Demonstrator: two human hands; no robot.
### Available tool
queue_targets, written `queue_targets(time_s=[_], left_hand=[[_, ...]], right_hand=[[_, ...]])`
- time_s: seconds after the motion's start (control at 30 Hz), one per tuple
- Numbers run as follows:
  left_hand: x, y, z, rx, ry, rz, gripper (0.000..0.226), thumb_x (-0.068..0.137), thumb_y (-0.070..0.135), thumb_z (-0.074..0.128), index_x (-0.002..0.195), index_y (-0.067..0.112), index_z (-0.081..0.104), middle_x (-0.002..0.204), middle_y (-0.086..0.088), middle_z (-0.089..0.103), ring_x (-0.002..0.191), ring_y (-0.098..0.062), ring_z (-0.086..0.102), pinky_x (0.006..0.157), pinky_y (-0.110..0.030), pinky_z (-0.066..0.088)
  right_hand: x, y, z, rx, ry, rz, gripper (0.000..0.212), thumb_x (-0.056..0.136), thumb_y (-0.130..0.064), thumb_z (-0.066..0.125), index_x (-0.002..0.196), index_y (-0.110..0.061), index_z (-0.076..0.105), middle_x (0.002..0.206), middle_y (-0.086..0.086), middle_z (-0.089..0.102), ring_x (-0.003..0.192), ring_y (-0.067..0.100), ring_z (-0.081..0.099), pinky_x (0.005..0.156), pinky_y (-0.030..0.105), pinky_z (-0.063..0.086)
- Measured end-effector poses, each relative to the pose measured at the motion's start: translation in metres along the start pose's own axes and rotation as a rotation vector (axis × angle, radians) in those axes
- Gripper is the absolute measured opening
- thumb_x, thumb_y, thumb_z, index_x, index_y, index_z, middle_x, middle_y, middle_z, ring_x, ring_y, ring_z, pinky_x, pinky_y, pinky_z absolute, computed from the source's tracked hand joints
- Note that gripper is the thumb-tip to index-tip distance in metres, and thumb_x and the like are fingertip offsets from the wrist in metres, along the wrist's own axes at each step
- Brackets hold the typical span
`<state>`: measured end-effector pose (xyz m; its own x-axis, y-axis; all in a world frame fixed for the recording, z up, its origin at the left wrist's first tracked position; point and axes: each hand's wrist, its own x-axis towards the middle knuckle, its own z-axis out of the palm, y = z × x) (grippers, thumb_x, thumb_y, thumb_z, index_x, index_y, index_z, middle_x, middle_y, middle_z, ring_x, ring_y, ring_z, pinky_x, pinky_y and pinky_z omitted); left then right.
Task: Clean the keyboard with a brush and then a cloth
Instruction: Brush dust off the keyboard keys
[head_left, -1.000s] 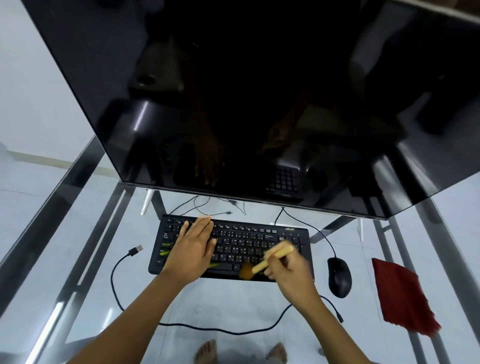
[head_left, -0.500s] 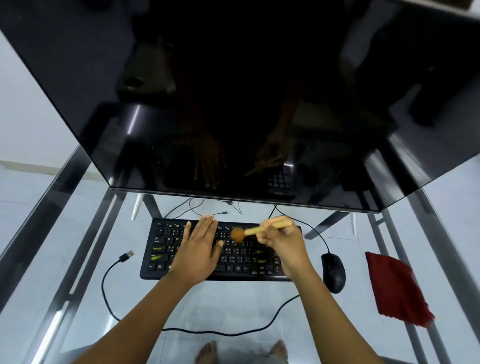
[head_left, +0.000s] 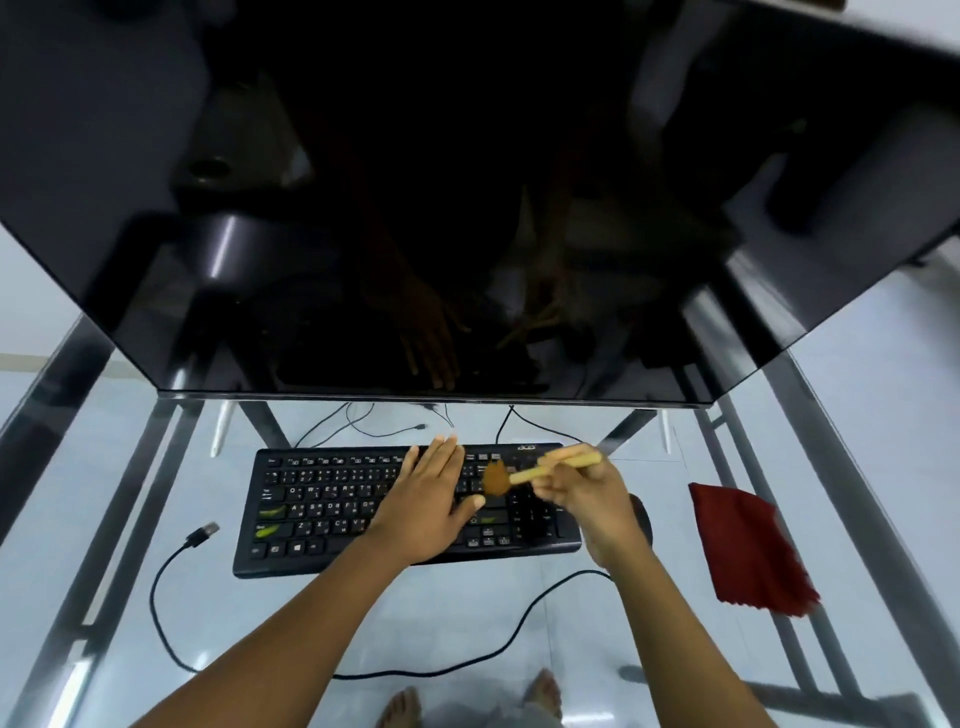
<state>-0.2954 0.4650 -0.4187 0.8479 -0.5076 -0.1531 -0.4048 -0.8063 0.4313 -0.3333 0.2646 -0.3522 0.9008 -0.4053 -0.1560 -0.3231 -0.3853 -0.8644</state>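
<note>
Fingers of left hand (head_left: 428, 499) lie flat, close together, on mid-keyboard (head_left: 332, 499), shifted right from half a second ago. Right hand (head_left: 584, 491) pinches brush (head_left: 524, 472); bristles now right of centre frame, over the right-hand key block. Brushing ongoing; cloth (head_left: 745, 551) unused, far right.

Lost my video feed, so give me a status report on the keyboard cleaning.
Right hand grips brush, bristles on keyboard. Left hand flat on keys. Red cloth untouched at right. Nothing in the way.
</note>
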Motion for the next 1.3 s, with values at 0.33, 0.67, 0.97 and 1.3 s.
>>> queue_targets(time_s=[0.33, 0.67, 0.97, 1.3], left_hand=[[-0.006, -0.011, 0.003, 0.023, 0.082, -0.030, 0.085, 0.085, 0.059, -0.003, 0.152, 0.011, 0.017, 0.161, -0.001, 0.007, 0.147, -0.013, -0.005, 0.117, -0.036, -0.011], [-0.005, -0.017, -0.001, -0.009, 0.056, -0.018, 0.071, 0.094, 0.056, 0.013, 0.152, 0.016, 0.018, 0.161, 0.003, 0.009, 0.147, -0.009, -0.003, 0.116, -0.030, -0.010], [-0.005, -0.018, 0.000, -0.007, 0.063, -0.017, 0.059, 0.102, 0.046, 0.025, 0.153, 0.017, 0.017, 0.161, 0.003, 0.008, 0.147, -0.009, -0.002, 0.115, -0.030, -0.011], [-0.006, -0.019, 0.001, -0.009, 0.060, -0.017, 0.083, 0.084, 0.060, -0.002, 0.153, 0.018, 0.017, 0.161, 0.004, 0.008, 0.147, -0.009, -0.002, 0.116, -0.031, -0.010]], right_hand=[[-0.013, 0.021, -0.023, -0.181, 0.208, -0.052, 0.016, 0.091, -0.004, 0.059, 0.086, -0.019, 0.061, 0.082, -0.002, 0.067, 0.073, 0.015, 0.065, 0.064, 0.019, 0.048], [-0.021, 0.016, -0.033, -0.193, 0.087, -0.120, 0.016, 0.094, -0.009, 0.056, 0.084, -0.021, 0.057, 0.077, -0.001, 0.074, 0.071, 0.019, 0.068, 0.068, 0.029, 0.056], [-0.021, 0.017, -0.031, -0.174, 0.049, -0.113, 0.011, 0.095, -0.013, 0.056, 0.084, -0.016, 0.057, 0.075, 0.000, 0.073, 0.067, 0.015, 0.068, 0.071, 0.023, 0.055], [-0.020, 0.017, -0.029, -0.199, -0.016, -0.058, 0.014, 0.096, -0.014, 0.054, 0.082, -0.014, 0.057, 0.069, -0.003, 0.072, 0.065, 0.011, 0.066, 0.066, 0.030, 0.054]])
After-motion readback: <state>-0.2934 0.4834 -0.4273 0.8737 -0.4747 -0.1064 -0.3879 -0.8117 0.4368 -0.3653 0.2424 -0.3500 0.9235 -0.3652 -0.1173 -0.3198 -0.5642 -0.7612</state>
